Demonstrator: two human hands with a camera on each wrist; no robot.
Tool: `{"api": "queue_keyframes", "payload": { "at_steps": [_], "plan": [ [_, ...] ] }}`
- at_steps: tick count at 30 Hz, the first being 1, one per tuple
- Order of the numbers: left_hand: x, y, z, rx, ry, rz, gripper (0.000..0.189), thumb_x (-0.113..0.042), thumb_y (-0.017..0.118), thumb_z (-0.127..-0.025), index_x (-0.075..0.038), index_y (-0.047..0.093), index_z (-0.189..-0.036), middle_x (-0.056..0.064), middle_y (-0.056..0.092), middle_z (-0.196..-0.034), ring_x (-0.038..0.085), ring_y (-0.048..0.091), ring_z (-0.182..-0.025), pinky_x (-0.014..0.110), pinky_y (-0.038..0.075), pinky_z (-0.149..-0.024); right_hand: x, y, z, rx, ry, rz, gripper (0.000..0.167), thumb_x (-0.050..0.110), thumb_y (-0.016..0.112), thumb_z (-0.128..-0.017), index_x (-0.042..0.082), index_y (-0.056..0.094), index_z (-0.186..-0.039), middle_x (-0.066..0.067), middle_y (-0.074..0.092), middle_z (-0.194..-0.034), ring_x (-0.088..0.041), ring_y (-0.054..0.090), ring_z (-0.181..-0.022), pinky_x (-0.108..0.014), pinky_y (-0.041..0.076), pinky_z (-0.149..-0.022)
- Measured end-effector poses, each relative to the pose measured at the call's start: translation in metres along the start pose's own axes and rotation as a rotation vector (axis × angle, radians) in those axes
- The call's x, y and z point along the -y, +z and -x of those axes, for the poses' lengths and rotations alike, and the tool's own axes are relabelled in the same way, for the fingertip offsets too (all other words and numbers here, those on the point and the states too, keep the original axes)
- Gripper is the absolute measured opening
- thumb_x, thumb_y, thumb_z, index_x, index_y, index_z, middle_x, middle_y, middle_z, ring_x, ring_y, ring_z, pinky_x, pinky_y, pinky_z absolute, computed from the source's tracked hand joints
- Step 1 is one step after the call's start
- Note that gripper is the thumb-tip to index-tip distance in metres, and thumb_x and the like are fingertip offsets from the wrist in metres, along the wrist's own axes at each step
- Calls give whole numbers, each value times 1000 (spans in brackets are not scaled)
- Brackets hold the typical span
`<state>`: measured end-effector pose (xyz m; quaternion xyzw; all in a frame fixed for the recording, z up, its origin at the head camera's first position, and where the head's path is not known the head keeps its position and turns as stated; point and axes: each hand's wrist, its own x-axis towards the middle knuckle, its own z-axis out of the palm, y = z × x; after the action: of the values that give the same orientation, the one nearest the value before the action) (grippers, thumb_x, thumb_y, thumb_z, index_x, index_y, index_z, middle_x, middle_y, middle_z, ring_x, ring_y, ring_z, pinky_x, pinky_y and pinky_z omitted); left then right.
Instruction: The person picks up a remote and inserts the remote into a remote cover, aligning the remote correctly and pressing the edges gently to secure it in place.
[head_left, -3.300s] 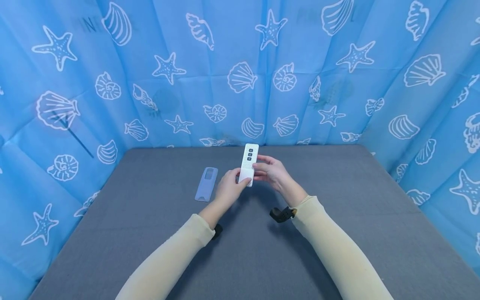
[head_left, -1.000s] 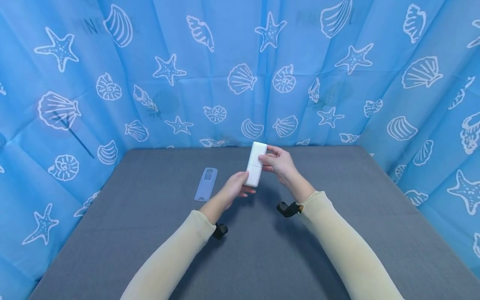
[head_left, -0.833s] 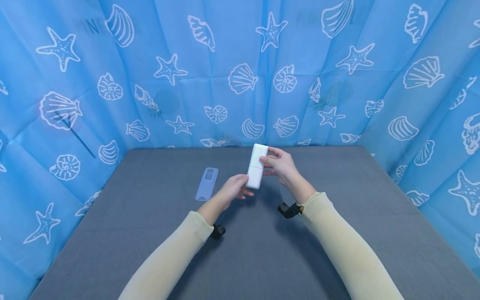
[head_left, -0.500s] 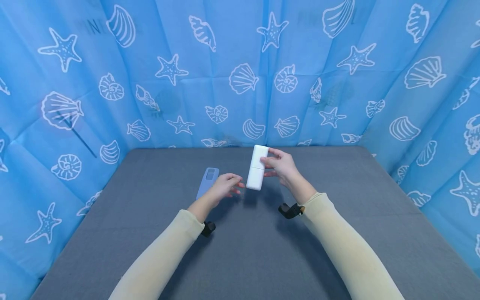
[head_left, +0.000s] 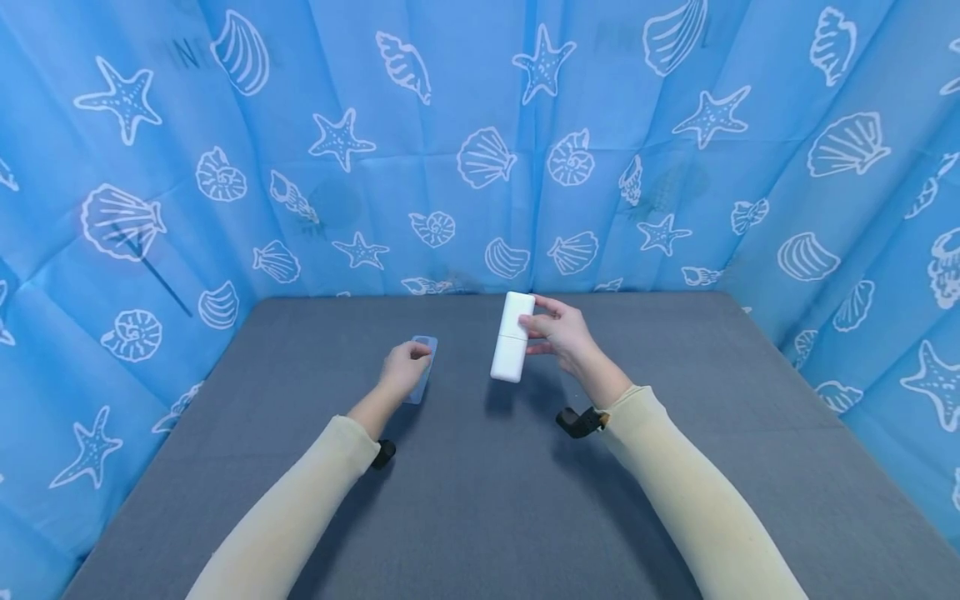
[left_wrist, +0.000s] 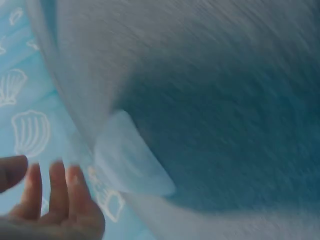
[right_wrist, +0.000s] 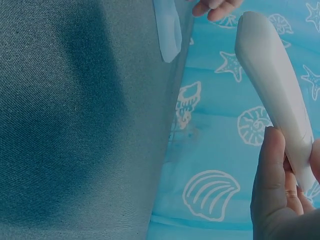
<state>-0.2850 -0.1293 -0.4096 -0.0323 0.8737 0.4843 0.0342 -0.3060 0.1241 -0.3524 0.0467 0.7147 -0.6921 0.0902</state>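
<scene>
A white remote control (head_left: 512, 337) is raised above the table in my right hand (head_left: 564, 335), pinched between thumb and fingers at its right edge. Its plain back, crossed by a seam, faces the head camera. The right wrist view shows the same remote control (right_wrist: 272, 75) from its side. My left hand (head_left: 400, 370) hovers over a flat translucent blue plastic cover (head_left: 420, 390), hiding much of it. In the left wrist view, the thumb and fingers of that hand (left_wrist: 62, 210) stand apart with nothing between them, beside the cover (left_wrist: 127, 162).
The grey cloth-covered table (head_left: 480, 500) reaches back to a blue curtain (head_left: 420, 183) printed with white shells and starfish. Black straps with cameras circle both wrists, the right strap (head_left: 577, 422) hanging lowest under its sleeve.
The remote control has been turned from its button side to its back. My left hand has let go of it and moved left to the blue cover, while my right hand keeps holding it.
</scene>
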Motion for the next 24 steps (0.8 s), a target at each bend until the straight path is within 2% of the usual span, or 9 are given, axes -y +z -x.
{"api": "queue_keyframes", "payload": {
  "at_steps": [5, 8, 10, 17, 24],
  "plan": [
    [10, -5, -9, -130, -30, -122, 35, -11, 54, -97, -1, 56, -130, 19, 53, -131, 35, 50, -120, 47, 41, -96, 0, -1, 0, -3, 5, -1, 59, 14, 63, -96, 12, 38, -149, -21, 59, -125, -21, 63, -87, -30, 56, -62],
    [17, -9, -15, -165, -65, -156, 40, -11, 55, -95, -1, 52, -134, 22, 51, -132, 37, 48, -121, 48, 40, -97, -1, -1, 0, -4, 9, -9, 59, 13, 64, -95, 11, 39, -149, -20, 59, -123, -18, 64, -81, -30, 56, -62],
    [21, -12, -18, -161, -91, -163, 43, -11, 54, -95, 0, 50, -136, 24, 50, -133, 38, 48, -121, 48, 41, -97, -2, -1, -1, -2, 9, -13, 59, 14, 64, -95, 11, 39, -149, -20, 59, -123, -17, 64, -79, -29, 56, -61],
    [30, -20, -27, -83, -188, -108, 40, -12, 50, -99, 8, 48, -133, 28, 50, -132, 39, 51, -120, 47, 44, -96, -4, -1, -2, 3, 1, -8, 57, 12, 64, -95, 11, 41, -148, -19, 60, -119, -22, 64, -85, -30, 56, -61],
    [29, -17, -29, -75, -233, -63, 34, -8, 53, -95, 9, 52, -125, 27, 52, -127, 38, 53, -117, 46, 45, -96, -5, -4, -1, -6, 7, 2, 56, 12, 64, -95, 10, 42, -147, -21, 60, -121, -20, 63, -81, -30, 56, -61]
  ]
}}
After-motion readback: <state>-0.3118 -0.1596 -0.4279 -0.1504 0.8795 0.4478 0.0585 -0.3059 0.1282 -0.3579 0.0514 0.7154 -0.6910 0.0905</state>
